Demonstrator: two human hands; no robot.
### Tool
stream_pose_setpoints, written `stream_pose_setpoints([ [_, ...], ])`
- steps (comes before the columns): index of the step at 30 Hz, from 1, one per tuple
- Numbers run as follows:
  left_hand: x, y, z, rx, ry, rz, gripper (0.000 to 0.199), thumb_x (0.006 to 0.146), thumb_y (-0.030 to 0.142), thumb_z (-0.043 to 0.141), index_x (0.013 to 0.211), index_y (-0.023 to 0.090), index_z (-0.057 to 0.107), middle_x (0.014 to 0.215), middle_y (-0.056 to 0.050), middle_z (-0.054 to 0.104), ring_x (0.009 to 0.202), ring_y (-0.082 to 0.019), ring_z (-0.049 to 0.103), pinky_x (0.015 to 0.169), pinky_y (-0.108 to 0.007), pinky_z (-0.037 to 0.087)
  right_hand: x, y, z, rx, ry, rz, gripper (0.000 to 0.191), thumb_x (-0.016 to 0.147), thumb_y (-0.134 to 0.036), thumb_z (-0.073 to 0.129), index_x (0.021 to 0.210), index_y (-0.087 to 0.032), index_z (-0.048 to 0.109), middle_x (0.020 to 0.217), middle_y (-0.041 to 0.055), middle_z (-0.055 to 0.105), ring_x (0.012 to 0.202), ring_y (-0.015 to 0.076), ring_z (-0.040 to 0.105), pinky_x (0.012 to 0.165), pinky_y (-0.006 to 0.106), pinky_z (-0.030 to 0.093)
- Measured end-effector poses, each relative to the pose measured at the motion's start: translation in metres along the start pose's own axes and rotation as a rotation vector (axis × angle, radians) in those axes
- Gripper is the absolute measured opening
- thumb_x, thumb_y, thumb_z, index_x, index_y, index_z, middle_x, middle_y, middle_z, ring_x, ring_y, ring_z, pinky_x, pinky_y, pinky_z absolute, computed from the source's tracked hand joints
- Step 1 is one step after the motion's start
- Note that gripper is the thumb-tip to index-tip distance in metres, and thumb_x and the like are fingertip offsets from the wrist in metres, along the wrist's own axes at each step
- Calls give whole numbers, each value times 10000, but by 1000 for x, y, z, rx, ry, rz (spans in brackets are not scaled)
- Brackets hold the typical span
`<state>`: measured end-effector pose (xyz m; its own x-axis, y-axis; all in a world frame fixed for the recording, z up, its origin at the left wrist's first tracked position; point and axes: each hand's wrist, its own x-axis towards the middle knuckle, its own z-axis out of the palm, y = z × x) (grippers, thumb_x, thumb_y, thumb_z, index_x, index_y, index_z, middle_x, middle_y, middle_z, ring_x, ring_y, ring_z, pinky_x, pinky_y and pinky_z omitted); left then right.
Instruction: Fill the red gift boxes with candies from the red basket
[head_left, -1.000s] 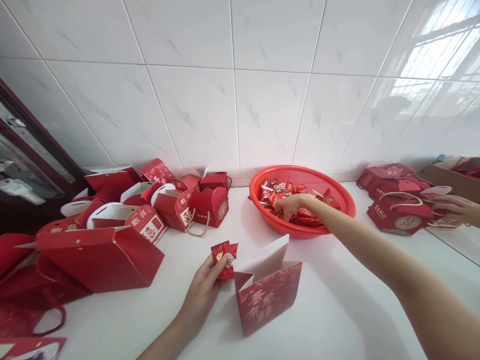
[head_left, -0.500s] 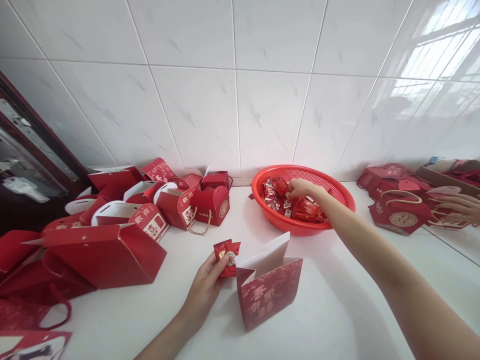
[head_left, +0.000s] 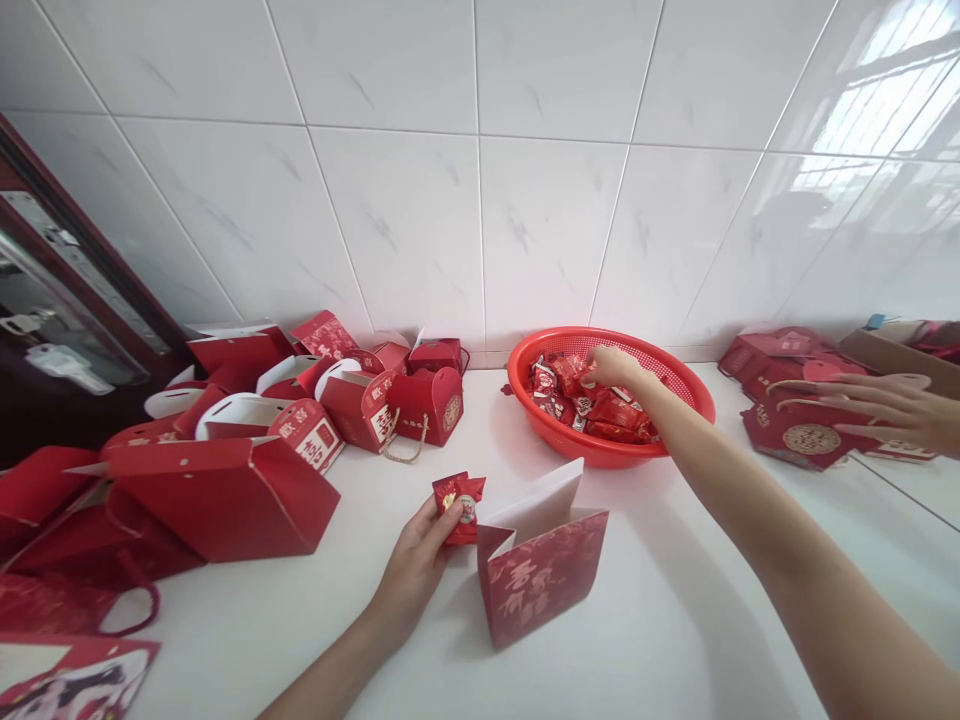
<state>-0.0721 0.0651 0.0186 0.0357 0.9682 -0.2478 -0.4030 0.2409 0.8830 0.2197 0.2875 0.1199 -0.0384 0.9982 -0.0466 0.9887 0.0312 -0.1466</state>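
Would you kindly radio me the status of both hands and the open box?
Left hand holding red packets beside upright, open box. Right hand in red basket, grip unclear. Another person's hand far right, not in the way.

"What is the open dark-red patterned cardboard box (head_left: pixel 547 578) saying, near the middle?"

"It is showing pale 吾, 家 and 有; the fourth character is blurring."

"And on the left?"

"The red cardboard box with the white label panel (head_left: pixel 298 428) is bearing 歡喜 above 囍. Farther right, the taller red cardboard box with the curved white flap (head_left: pixel 354 411) is repeating both."

"The small red cardboard box with the twine handle (head_left: pixel 424 408)?"

"Its gold lettering is looking too small to read, as is the round label on the shiny red packet (head_left: pixel 469 520)."
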Motion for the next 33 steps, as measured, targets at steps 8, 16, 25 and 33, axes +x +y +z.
stream_pose_setpoints([
  [8, -1, -1, 3, -10, 7, 36, 600, 667, 571, 872, 1109, 191, 731, 1060, -81, 784, 1010, -262, 703, 935, -347, 527, -9, -22, 12, 156, -188, -330, 212, 861, -390, 650, 878, -180, 680, 864, 47, 694, 802, 186, 632, 656, 257, 436],
  [16, -2, 0, 3, -4, -13, 29, 574, 687, 567, 863, 1109, 202, 730, 1053, -70, 790, 985, -240, 712, 921, -318, 527, -7, -36, 33, 147, -341, -392, 268, 726, -410, 748, 737, -192, 592, 745, 39, 626, 709, 193, 578, 605, 282, 404],
  [25, -2, 0, 2, -18, 10, 10, 597, 679, 557, 872, 1134, 199, 726, 1074, -78, 784, 1034, -258, 702, 928, -333, 526, -19, -44, 34, 222, -351, -429, 68, 713, -201, 676, 712, -184, 610, 709, 18, 618, 677, 163, 560, 596, 261, 395],
  [33, -1, 1, 4, -27, 21, 19, 573, 670, 556, 878, 1084, 188, 730, 1013, -70, 787, 975, -242, 699, 923, -351, 534, -4, -23, 19, 358, -169, -373, 180, 681, -323, 704, 637, -175, 612, 616, -17, 552, 667, 157, 520, 599, 270, 360],
])
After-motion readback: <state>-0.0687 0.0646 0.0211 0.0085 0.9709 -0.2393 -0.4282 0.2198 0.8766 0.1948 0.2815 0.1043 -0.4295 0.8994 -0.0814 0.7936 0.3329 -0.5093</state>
